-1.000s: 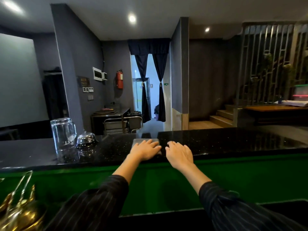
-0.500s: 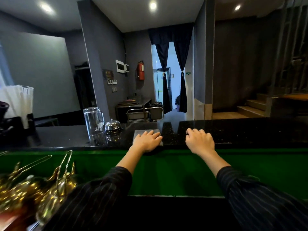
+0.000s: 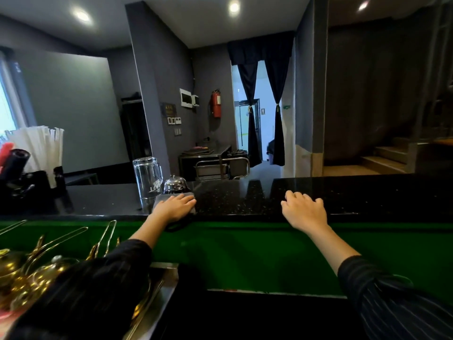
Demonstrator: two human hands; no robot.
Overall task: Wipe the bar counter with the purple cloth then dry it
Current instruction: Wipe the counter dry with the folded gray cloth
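Note:
The black speckled bar counter [image 3: 245,197] runs across the view above a green front panel. A folded cloth [image 3: 160,199], greyish in this light, lies flat on the counter near its front edge. My left hand [image 3: 175,207] presses flat on the cloth with straight fingers, covering most of it. My right hand [image 3: 304,211] rests on the bare counter well to the right, fingers loosely curled, holding nothing.
An upturned glass jug [image 3: 147,176] and a chrome call bell [image 3: 174,184] stand just behind the cloth. A black holder with white straws [image 3: 41,153] sits far left. Brass bar tools [image 3: 36,266] lie on a lower steel shelf at bottom left.
My left hand has slid the cloth leftward along the counter, up beside the jug and bell. My right hand has stayed behind, so the hands are now far apart.

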